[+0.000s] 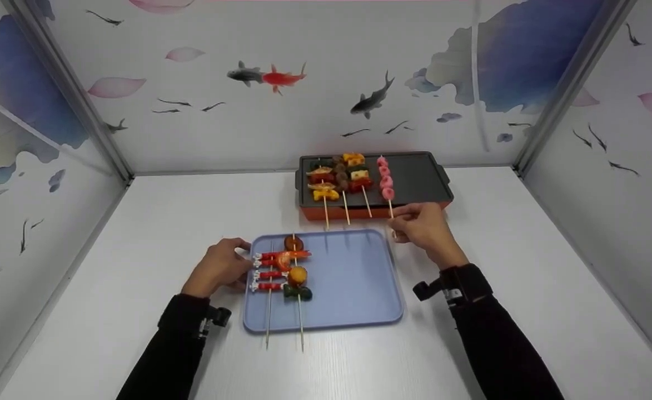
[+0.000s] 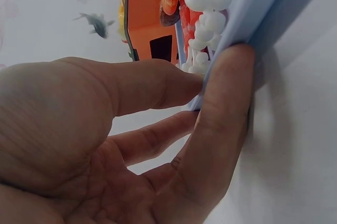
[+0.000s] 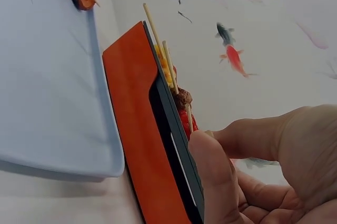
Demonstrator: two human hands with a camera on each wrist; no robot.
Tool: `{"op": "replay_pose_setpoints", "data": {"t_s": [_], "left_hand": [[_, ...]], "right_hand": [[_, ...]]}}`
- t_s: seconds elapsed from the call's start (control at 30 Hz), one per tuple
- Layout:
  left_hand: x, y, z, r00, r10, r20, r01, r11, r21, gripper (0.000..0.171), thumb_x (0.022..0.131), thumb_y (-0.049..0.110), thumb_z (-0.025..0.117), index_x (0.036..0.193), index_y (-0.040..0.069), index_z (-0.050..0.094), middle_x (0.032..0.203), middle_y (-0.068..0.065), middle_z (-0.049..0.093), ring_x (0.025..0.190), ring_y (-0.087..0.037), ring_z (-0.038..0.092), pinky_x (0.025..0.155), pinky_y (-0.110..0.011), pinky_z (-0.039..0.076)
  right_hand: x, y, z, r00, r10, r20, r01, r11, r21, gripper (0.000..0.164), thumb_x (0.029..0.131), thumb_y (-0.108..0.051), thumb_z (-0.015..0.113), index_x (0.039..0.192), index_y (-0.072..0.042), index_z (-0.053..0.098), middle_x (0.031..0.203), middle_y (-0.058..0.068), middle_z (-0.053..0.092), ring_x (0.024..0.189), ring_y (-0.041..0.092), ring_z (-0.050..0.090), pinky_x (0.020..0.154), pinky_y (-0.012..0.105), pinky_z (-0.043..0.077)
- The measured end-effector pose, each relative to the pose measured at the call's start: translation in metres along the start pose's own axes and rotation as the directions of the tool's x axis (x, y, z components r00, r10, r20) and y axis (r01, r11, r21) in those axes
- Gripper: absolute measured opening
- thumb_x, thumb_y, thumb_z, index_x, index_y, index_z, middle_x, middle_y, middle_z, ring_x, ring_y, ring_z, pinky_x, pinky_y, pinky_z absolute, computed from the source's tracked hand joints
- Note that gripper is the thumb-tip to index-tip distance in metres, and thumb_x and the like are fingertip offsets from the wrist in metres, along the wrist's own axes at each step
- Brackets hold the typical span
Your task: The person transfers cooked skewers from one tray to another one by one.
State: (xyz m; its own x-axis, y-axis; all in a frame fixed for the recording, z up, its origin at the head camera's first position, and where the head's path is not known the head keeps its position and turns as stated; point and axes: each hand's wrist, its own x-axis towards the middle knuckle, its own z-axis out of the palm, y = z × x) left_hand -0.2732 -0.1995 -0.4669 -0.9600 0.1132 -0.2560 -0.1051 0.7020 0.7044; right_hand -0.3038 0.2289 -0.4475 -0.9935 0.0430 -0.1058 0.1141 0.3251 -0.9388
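Observation:
My left hand (image 1: 220, 268) pinches the left rim of a light blue tray (image 1: 353, 283), thumb on top and fingers under the edge in the left wrist view. Two skewers lie on the tray's left side: one with red pieces with white ends (image 1: 270, 286), the other with a prawn (image 1: 284, 260), a yellow ball and green pieces. With thumb and fingers my right hand (image 1: 424, 229) pinches the bare stick end of a skewer of pink balls (image 1: 387, 181). Those balls lie over the black plate of an orange-sided grill (image 1: 414, 176).
Left of the pink balls, several more skewers rest on the grill, among them one with brown meatballs (image 1: 341, 176) and one with yellow and red pieces (image 1: 360, 183). Their sticks overhang its front edge. Printed panels (image 1: 314, 122) enclose the white table (image 1: 153, 222) on three sides.

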Motion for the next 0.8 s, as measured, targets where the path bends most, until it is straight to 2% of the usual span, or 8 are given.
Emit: {"op": "replay_pose_setpoints", "data": {"t_s": [0.23, 0.4, 0.6, 0.8], "left_hand": [[0.001, 0.0, 0.0, 1.0, -0.018, -0.001, 0.018, 1.0, 0.004, 0.05, 0.101, 0.015, 0.067, 0.148, 0.001, 0.058, 0.114, -0.019, 0.075, 0.078, -0.019, 0.077, 0.066, -0.035, 0.065], [0.0, -0.001, 0.001, 1.0, -0.019, 0.005, 0.019, 1.0, -0.022, 0.05, 0.1, 0.013, 0.068, 0.148, 0.002, 0.057, 0.113, -0.019, 0.075, 0.079, -0.02, 0.077, 0.066, -0.035, 0.066], [0.0, 0.0, 0.001, 1.0, -0.022, 0.01, 0.022, 0.999, -0.041, 0.05, 0.1, 0.013, 0.068, 0.148, 0.001, 0.057, 0.112, -0.018, 0.075, 0.078, -0.02, 0.077, 0.066, -0.036, 0.066], [0.0, 0.001, 0.0, 0.999, -0.03, 0.01, 0.031, 0.999, -0.043, 0.049, 0.101, 0.013, 0.068, 0.148, 0.002, 0.057, 0.112, -0.018, 0.074, 0.078, -0.02, 0.077, 0.068, -0.036, 0.066]], "right_hand": [[-0.008, 0.001, -0.001, 0.998, -0.058, 0.016, 0.058, 0.997, 0.049, 0.034, 0.096, -0.006, 0.076, 0.126, 0.01, 0.069, 0.104, 0.014, 0.073, 0.075, 0.015, 0.075, 0.071, 0.031, 0.067], [-0.018, -0.001, -0.003, 0.993, -0.113, 0.03, 0.112, 0.993, 0.043, 0.029, 0.096, -0.004, 0.075, 0.12, 0.009, 0.07, 0.102, 0.017, 0.072, 0.072, 0.014, 0.074, 0.07, 0.03, 0.067], [-0.027, -0.003, -0.004, 0.992, -0.123, 0.039, 0.123, 0.992, -0.005, 0.03, 0.096, -0.005, 0.076, 0.121, 0.01, 0.07, 0.103, 0.018, 0.07, 0.071, 0.015, 0.074, 0.069, 0.032, 0.067], [-0.036, -0.005, -0.004, 0.991, -0.123, 0.055, 0.124, 0.992, -0.008, 0.031, 0.096, -0.009, 0.078, 0.12, 0.008, 0.07, 0.105, 0.019, 0.068, 0.071, 0.017, 0.074, 0.071, 0.033, 0.067]]}}
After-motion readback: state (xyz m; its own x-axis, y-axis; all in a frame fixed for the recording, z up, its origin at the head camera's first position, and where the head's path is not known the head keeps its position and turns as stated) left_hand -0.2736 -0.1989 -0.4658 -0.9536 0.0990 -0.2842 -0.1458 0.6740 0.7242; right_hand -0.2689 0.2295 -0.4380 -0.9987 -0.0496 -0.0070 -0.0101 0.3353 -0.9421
